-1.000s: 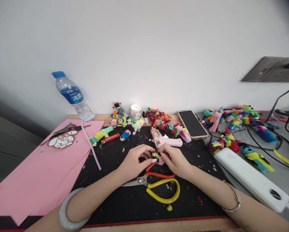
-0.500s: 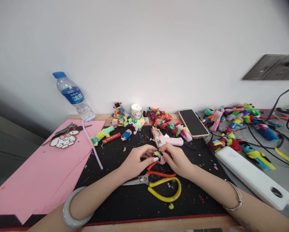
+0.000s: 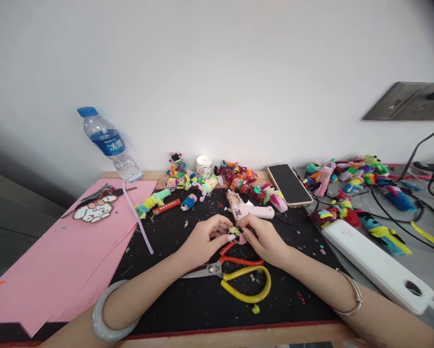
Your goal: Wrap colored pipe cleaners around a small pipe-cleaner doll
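Note:
Between the fingertips of both hands is a small fuzzy pipe-cleaner figure [image 3: 234, 233], showing black, yellow-green and pink. My left hand [image 3: 210, 240] pinches it from the left with thumb and fingers. From the right, my right hand [image 3: 262, 237] grips its pink side. Fingers cover much of the figure. Just below the hands lie scissors [image 3: 222, 268] with red and yellow handles, blades pointing left. A pale pink glue gun [image 3: 253, 211] rests right behind the hands on the black mat [image 3: 187, 309].
Pink paper sheets [image 3: 57, 261] lie at left near a tilted water bottle [image 3: 108, 145]. Several pipe-cleaner figures [image 3: 238, 174] line the back beside a white candle cup [image 3: 204, 166] and a phone [image 3: 290, 184]. A white power strip [image 3: 376, 266] and cables occupy the right.
Both hands keep hold of the pipe-cleaner figure in nearly the same place, with only slight finger movement. The whole view has shifted a little.

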Available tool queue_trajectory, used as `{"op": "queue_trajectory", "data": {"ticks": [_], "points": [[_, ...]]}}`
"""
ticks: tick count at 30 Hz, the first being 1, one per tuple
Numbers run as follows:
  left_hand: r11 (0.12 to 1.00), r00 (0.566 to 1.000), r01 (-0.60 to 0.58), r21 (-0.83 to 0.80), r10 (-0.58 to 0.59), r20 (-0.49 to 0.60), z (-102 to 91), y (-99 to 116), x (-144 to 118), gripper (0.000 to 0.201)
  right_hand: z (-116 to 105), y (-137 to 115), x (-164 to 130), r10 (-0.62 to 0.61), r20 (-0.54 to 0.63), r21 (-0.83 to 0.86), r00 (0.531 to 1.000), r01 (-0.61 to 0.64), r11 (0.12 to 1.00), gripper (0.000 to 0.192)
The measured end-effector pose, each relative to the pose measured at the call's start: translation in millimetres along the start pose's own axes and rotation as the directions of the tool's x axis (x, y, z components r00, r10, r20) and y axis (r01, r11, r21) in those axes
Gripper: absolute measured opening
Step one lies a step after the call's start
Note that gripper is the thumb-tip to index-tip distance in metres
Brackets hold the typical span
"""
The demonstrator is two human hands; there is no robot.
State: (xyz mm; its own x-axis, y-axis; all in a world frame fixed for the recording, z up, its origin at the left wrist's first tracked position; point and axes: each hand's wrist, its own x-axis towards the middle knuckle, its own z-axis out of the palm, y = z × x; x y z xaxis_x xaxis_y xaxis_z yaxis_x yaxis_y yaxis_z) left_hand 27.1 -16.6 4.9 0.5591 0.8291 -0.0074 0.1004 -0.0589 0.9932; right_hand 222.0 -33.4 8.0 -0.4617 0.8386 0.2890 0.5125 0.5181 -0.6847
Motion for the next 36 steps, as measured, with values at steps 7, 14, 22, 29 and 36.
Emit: {"op": "queue_trajectory", "data": {"ticks": [7, 14, 22, 29, 36], "points": [[1.000, 0.999, -0.002, -0.009, 0.001, -0.034, 0.7, -0.2, 0.0, 0.017, 0.2, 1.2, -0.1, 0.049, -0.027, -0.055, 0.998, -0.050, 0.997, 0.010], [0.999, 0.998, -0.025, -0.021, 0.024, -0.053, 0.5, -0.4, -0.4, 0.016, 0.9, 1.2, -1.5, 0.070, -0.042, -0.043, 0.997, -0.072, 0.997, 0.009], [0.999, 0.998, -0.034, -0.031, 0.033, -0.047, 0.9, -1.5, -1.0, 0.015, 0.6, 2.3, -1.3, 0.073, -0.018, 0.013, 0.997, -0.073, 0.997, 0.008], [0.999, 0.999, -0.024, -0.040, 0.023, -0.035, 0.6, -2.9, 0.0, 0.018, 0.0, 1.7, 0.1, 0.046, -0.010, 0.002, 0.999, -0.046, 0.999, 0.010], [0.999, 0.999, -0.016, -0.048, 0.014, -0.042, 0.7, -2.3, -0.2, 0.022, -0.9, 0.7, 1.0, 0.028, -0.006, -0.053, 1.000, -0.028, 0.998, 0.010]]}}
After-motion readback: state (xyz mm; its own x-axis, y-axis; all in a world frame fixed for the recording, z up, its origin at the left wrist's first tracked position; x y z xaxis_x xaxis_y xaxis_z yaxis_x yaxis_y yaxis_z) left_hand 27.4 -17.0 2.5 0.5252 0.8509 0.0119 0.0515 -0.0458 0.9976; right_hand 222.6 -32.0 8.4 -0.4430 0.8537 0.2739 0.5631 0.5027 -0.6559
